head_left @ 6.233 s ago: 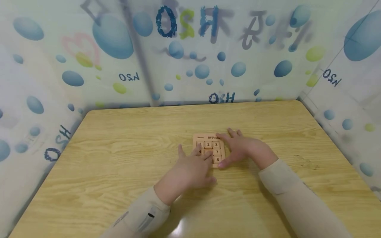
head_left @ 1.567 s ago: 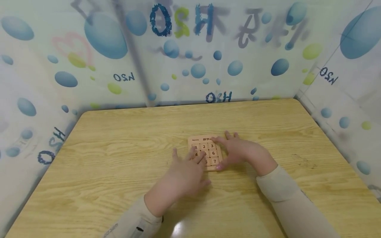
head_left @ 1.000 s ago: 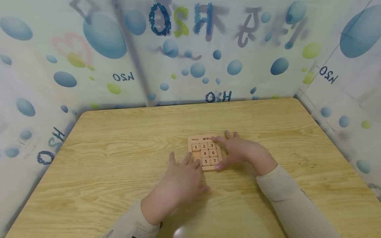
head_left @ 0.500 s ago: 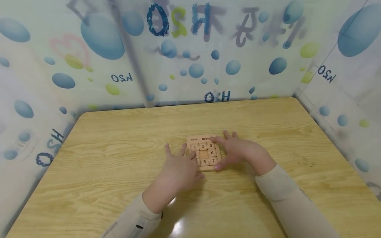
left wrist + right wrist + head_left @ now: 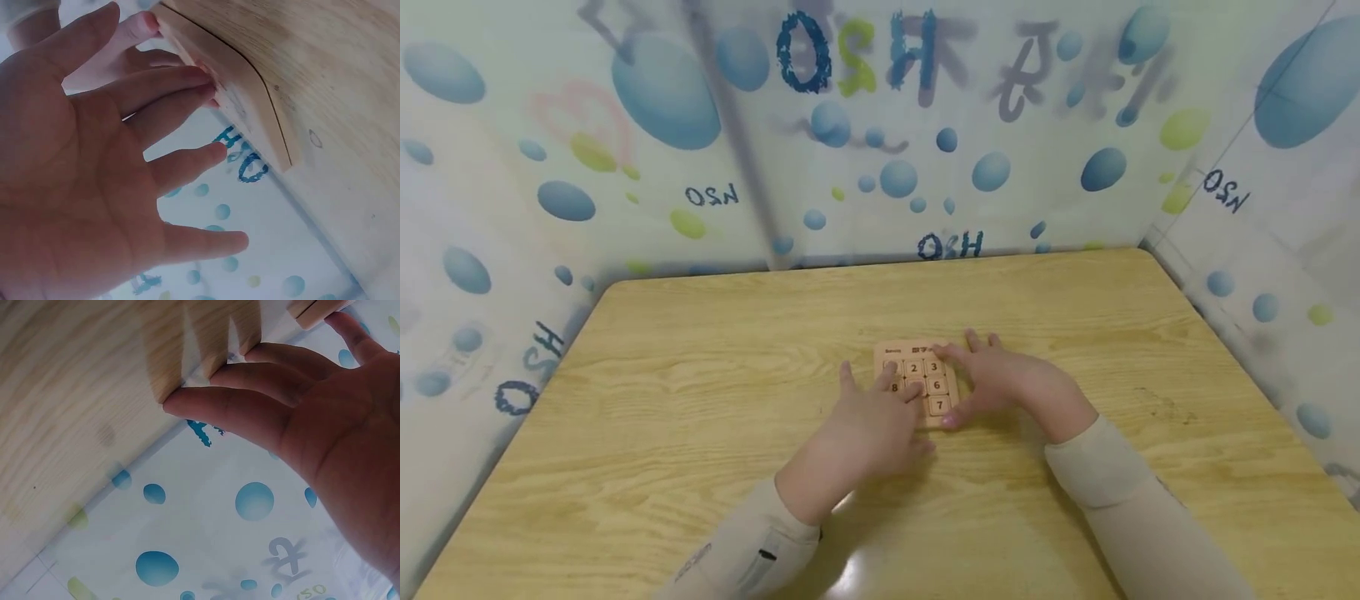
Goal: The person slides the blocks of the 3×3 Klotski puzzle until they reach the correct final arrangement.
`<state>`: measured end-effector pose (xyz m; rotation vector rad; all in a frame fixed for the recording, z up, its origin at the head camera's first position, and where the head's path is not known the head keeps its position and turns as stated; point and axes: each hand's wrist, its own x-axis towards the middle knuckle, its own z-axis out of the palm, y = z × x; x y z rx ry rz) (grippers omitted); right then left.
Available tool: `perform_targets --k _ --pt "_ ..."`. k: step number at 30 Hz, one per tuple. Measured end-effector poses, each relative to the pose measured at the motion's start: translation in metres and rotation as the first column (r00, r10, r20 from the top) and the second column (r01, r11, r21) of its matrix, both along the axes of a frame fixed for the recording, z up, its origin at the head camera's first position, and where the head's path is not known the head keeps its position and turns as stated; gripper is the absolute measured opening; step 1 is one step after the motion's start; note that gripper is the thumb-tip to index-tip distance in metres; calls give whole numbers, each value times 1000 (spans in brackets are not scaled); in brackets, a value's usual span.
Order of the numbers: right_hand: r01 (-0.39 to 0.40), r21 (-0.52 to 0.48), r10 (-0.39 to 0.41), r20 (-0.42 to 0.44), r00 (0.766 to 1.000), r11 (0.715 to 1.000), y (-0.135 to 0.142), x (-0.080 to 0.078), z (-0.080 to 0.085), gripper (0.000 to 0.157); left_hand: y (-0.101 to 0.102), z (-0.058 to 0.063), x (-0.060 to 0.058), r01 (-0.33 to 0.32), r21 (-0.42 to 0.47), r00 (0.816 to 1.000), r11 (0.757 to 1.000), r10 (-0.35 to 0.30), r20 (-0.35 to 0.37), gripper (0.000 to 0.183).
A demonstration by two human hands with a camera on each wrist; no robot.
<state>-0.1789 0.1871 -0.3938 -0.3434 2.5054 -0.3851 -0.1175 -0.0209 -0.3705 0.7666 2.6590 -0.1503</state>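
Fingers (image 5: 847,379) spread, left hand (image 5: 874,427) and right hand (image 5: 1002,379) touch board (image 5: 927,377) well inside table edges (image 5: 880,267).

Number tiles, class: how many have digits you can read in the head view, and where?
5: tile 2 and tile 3, top row; tile 8 and tile 6, middle row; tile 7, bottom right. The left hand may hide others.

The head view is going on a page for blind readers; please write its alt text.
A person's left hand touches the tiles of a sliding number puzzle, while the right hand grips its right side. It lies on a wooden table before a white wall with blue and green spots.
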Motion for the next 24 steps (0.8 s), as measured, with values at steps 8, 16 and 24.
perform_targets --k 8,16,24 --pt "-8 4 8 -6 1000 1000 -1 1 -1 113 -17 -1 8 -67 -11 997 998 66 -26 73" --pt "-7 0 7 -5 1000 1000 0 1 3 113 -21 1 17 -6 -38 999 999 5 -46 74" --pt "-12 0 12 -7 1000 1000 -1 2 4 113 -11 -12 11 27 12 1000 1000 -26 -12 75"
